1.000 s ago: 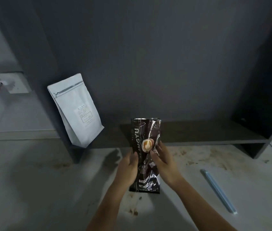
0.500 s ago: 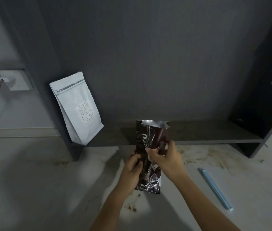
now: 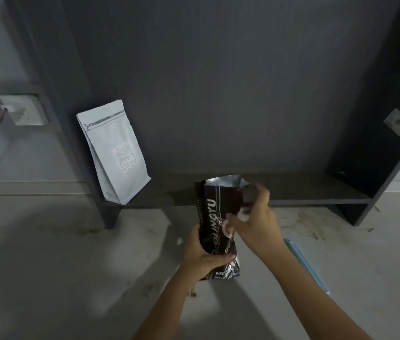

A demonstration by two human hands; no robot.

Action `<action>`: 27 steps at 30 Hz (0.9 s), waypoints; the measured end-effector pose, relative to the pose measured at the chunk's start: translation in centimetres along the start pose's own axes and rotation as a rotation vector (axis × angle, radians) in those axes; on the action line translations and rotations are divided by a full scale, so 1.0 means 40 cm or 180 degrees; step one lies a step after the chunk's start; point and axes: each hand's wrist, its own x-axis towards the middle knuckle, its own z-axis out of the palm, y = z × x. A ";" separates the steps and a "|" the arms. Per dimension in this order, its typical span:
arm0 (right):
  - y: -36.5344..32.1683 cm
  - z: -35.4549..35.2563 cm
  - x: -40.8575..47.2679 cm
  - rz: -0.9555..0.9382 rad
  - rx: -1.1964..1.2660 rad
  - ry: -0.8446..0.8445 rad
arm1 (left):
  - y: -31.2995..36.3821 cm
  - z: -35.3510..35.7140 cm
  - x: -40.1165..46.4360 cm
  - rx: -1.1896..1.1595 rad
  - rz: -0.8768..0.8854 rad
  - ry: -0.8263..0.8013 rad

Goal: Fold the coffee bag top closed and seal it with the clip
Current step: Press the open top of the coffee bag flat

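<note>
Left hand point(image 3: 202, 256) grips one dark coffee bag point(image 3: 214, 217); right hand point(image 3: 255, 224) pinches its top; one blue clip point(image 3: 304, 263), one white bag point(image 3: 114, 153).

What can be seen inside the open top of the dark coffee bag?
Only the silver lining shows inside the dark coffee bag. The front panel and the blurred right hand cover any contents. The left hand grips its lower part.
</note>
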 end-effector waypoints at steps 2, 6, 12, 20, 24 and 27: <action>-0.043 -0.025 0.006 -0.0643 -0.0697 0.0544 | -0.004 0.004 -0.003 -0.0006 0.0036 0.0002; -0.128 -0.036 0.033 -0.0929 -0.2297 -0.0066 | -0.002 0.016 -0.015 0.0102 0.0169 0.0152; -0.162 -0.036 0.054 -0.1190 -0.1700 -0.0790 | -0.008 0.007 -0.017 0.0073 0.0177 0.0111; -0.131 -0.062 0.034 -0.0998 -0.0978 -0.0527 | -0.015 0.002 0.003 -0.0067 0.0018 -0.0194; -0.123 -0.061 0.031 -0.0974 -0.0550 -0.0360 | -0.024 -0.002 0.012 0.0003 0.0010 -0.0060; -0.120 -0.057 0.049 -0.1075 -0.1198 -0.0489 | -0.021 0.011 0.009 0.0148 0.0103 0.0187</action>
